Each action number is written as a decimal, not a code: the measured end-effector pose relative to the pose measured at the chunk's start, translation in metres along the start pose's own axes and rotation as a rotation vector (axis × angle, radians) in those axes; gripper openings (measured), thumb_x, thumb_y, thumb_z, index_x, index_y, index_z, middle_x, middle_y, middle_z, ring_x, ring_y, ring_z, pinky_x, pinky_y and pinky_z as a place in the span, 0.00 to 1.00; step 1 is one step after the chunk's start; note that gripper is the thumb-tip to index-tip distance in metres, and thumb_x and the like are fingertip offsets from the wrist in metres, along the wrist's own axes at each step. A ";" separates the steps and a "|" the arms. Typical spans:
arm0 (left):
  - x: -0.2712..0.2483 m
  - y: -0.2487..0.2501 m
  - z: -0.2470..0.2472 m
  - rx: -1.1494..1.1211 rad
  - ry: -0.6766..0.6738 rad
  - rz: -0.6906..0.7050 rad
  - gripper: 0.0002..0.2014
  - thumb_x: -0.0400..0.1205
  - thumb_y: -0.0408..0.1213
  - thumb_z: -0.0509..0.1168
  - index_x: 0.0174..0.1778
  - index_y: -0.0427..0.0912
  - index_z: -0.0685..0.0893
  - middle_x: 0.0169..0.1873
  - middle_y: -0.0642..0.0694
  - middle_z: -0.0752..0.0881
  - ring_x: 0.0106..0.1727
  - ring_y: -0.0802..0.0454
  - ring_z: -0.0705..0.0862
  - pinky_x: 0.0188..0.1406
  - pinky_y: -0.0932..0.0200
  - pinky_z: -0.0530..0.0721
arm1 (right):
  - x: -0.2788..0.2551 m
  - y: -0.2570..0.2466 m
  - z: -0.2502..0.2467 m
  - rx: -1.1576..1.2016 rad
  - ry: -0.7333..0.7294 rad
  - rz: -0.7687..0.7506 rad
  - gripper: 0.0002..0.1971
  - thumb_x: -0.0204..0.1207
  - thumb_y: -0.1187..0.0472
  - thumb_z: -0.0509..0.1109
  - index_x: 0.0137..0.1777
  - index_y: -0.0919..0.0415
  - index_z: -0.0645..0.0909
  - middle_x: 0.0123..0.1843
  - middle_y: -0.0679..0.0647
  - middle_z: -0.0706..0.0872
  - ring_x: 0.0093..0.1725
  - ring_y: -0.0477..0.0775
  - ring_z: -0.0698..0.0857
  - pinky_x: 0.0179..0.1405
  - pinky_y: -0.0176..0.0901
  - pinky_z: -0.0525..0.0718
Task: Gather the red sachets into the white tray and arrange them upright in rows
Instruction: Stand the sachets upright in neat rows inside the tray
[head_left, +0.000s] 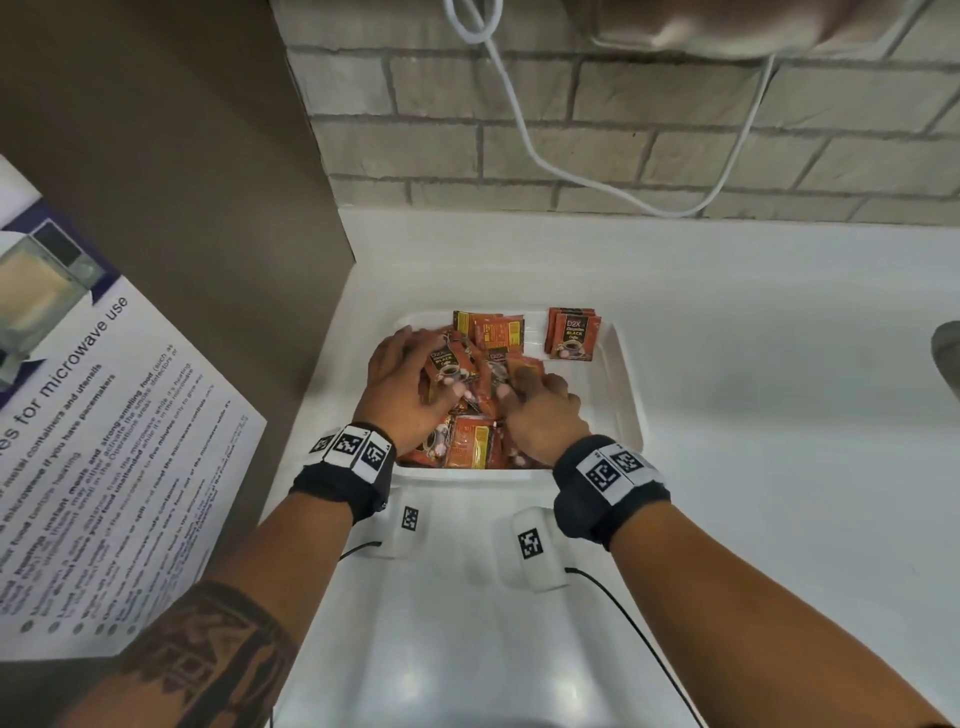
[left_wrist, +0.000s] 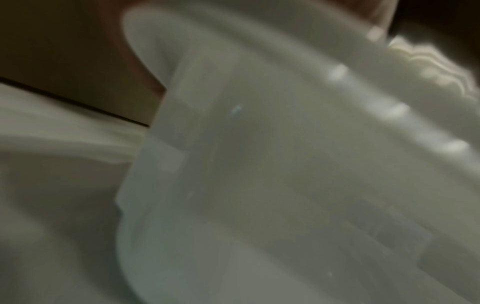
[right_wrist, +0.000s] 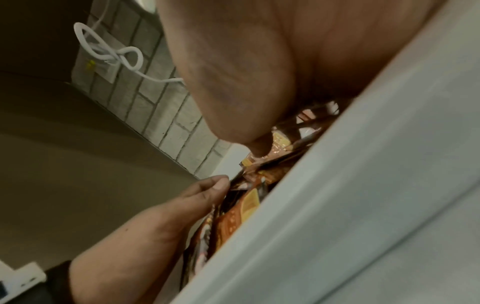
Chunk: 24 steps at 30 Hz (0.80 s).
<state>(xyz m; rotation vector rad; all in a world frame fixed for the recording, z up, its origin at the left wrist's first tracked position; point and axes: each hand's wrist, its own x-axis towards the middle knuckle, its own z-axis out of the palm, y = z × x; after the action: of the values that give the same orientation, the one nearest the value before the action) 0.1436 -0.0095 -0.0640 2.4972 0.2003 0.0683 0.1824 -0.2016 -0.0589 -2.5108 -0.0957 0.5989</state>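
Evidently both hands work inside the shallow white plastic tray (head_left: 626, 395) on the white desk (head_left: 753, 364): the left hand (head_left: 402, 387), fingers curled, grips a bunch of glossy red foil sachets (head_left: 470, 447), seemingly bracing the jumble. The right hand (head_left: 545, 415) pinches sachets beside it, probably to square them. A few stand at the far wall (head_left: 571, 335), likely a started row.

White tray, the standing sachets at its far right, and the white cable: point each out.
white tray (head_left: 626, 410), head view, bare right wall.
standing sachets (head_left: 573, 336), head view, front sachet's printed face.
white cable (head_left: 524, 137), head view, stretch hanging across the brick wall.
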 end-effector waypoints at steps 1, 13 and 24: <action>0.000 0.000 0.000 0.000 -0.001 -0.002 0.33 0.83 0.55 0.68 0.83 0.59 0.65 0.87 0.49 0.53 0.88 0.50 0.46 0.84 0.49 0.55 | 0.000 0.000 0.001 0.005 0.007 -0.007 0.26 0.87 0.39 0.51 0.83 0.43 0.63 0.84 0.59 0.61 0.80 0.70 0.62 0.77 0.67 0.63; 0.002 0.000 0.001 -0.019 0.032 0.005 0.20 0.85 0.59 0.60 0.72 0.59 0.80 0.84 0.50 0.63 0.85 0.46 0.54 0.84 0.42 0.60 | 0.016 -0.011 0.007 0.258 0.044 0.021 0.23 0.75 0.49 0.57 0.68 0.37 0.80 0.69 0.58 0.79 0.65 0.67 0.81 0.68 0.61 0.81; -0.003 0.005 -0.005 0.009 -0.059 -0.018 0.31 0.78 0.68 0.55 0.78 0.68 0.73 0.86 0.56 0.58 0.87 0.46 0.48 0.84 0.34 0.57 | 0.017 -0.032 0.001 0.447 0.039 -0.129 0.24 0.81 0.65 0.69 0.77 0.52 0.77 0.70 0.53 0.86 0.65 0.56 0.85 0.68 0.51 0.83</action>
<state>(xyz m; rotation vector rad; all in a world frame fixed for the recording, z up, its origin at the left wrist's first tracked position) 0.1409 -0.0105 -0.0571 2.5024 0.1990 -0.0140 0.1987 -0.1706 -0.0491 -2.0643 -0.0961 0.4592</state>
